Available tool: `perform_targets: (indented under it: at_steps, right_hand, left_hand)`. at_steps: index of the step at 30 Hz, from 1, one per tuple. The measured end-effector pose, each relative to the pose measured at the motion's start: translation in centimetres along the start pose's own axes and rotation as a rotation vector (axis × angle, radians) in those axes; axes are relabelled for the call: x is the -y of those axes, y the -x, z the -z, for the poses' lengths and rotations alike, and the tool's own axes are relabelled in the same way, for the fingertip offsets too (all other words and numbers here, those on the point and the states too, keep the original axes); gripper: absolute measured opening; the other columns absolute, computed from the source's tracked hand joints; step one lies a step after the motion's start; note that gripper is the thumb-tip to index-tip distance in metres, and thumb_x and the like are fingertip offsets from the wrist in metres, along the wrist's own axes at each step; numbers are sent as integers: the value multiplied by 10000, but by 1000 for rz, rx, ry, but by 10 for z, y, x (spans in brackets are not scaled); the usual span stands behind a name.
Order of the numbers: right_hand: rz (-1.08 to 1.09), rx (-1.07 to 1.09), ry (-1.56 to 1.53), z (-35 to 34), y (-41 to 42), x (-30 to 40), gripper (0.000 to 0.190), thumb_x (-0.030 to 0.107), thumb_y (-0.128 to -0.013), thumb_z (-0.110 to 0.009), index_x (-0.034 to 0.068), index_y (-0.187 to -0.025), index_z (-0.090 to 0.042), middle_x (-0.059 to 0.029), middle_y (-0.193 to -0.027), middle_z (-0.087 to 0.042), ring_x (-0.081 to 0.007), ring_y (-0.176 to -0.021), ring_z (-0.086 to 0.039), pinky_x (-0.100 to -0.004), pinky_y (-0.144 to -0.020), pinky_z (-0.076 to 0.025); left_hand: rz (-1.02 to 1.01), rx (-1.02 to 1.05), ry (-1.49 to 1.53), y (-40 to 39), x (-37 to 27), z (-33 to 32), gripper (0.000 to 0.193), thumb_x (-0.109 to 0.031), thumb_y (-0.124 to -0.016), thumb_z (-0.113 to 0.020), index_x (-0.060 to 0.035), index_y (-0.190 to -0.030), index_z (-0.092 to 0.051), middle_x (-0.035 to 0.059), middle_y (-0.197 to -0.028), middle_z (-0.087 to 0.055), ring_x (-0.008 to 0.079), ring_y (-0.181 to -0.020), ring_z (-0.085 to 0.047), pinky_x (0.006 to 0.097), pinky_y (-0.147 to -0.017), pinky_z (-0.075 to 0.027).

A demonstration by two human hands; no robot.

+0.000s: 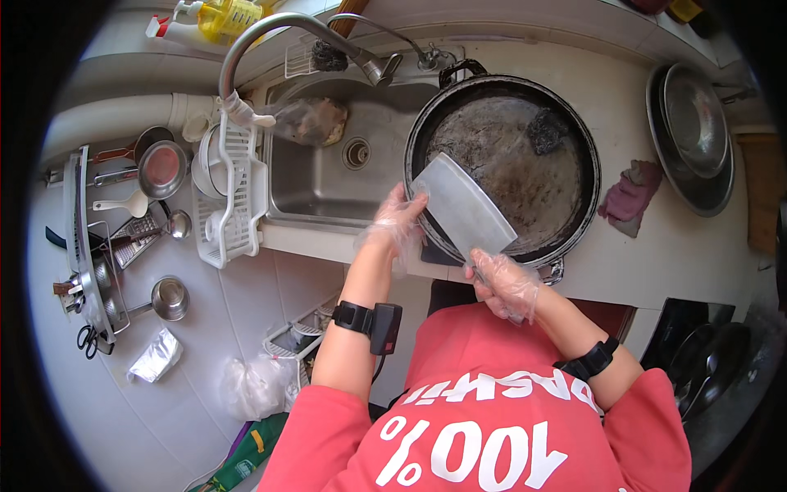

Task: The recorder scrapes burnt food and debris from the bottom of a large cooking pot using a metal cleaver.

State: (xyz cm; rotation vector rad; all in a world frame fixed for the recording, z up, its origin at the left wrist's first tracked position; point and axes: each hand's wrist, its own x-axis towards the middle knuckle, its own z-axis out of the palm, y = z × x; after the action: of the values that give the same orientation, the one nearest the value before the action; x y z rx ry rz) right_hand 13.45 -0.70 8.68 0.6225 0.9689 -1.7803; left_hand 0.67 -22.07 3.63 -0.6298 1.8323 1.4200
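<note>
A metal cleaver (pixel 464 206) with a broad blade lies slantwise over the near left part of a large, blackened round pan (pixel 522 166). My right hand (pixel 504 283), in a clear plastic glove, grips the cleaver's handle near the pan's front rim. My left hand (pixel 398 215), gloved too, has its thumb and fingers at the blade's far left corner, at the pan's left rim; it seems to steady the blade. Dark residue covers the pan's floor. A dark wire scouring pad (pixel 546 131) rests inside the pan at its far right.
Left of the pan is a steel sink (pixel 313 178) with a plastic bag (pixel 310 121) in it, under a curved faucet (pixel 276 21). A white dish rack (pixel 237 203) stands left of it. A pink cloth (pixel 630 197) and metal bowls (pixel 695 123) are on the right.
</note>
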Motion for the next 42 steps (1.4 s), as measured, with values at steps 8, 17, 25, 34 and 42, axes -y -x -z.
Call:
perform_targets:
  at_steps: [8,17,25,34,42]
  right_hand:
    - [16,-49,70,3,-5,6,458,535,-1017,-349,98,-975,-479,11,-580,-373,-102,-363,-278,-297,-314,-239]
    - [189,-60,338,9,-12,-2,445,487,-1026,-321,99,-948,-524,-9,-526,-391,-148,-375,-357,-335,-363,-299]
    - [96,-120,615,19,-8,5,469,471,-1020,-275,110,-946,-565,-66,-584,-502,-228,-440,-506,-390,-475,-445]
    - [113,-113,473,10,-3,10,485,473,-1028,-287,92,-961,-580,-60,-529,-479,-203,-375,-449,-359,-367,-376]
    - [436,-309,1316,24,-7,-12,380,313,-1004,-369,138,-1322,-482,-226,-801,-667,-390,-756,-686,-472,-676,-554]
  left_hand:
    - [-119,-76,-7,-17,11,-1,489,-375,-938,-662,-153,-1340,-493,22,-1189,-635,180,-1004,-627,354,-680,-532]
    - [-104,-12,-113,0,7,-6,748,-455,-948,-609,-91,-1519,-289,133,-1381,-528,257,-1143,-569,377,-761,-545]
    - [-111,-50,-248,6,9,-8,776,-507,-971,-535,-106,-1547,-204,154,-1446,-436,271,-1067,-600,365,-701,-574]
    - [-163,-7,-193,21,-1,-12,620,-446,-960,-596,-70,-1403,-378,118,-1250,-590,235,-974,-627,358,-672,-571]
    - [-174,18,-321,32,4,-18,590,-332,-953,-631,-89,-1424,-372,89,-1184,-600,173,-954,-612,342,-694,-551]
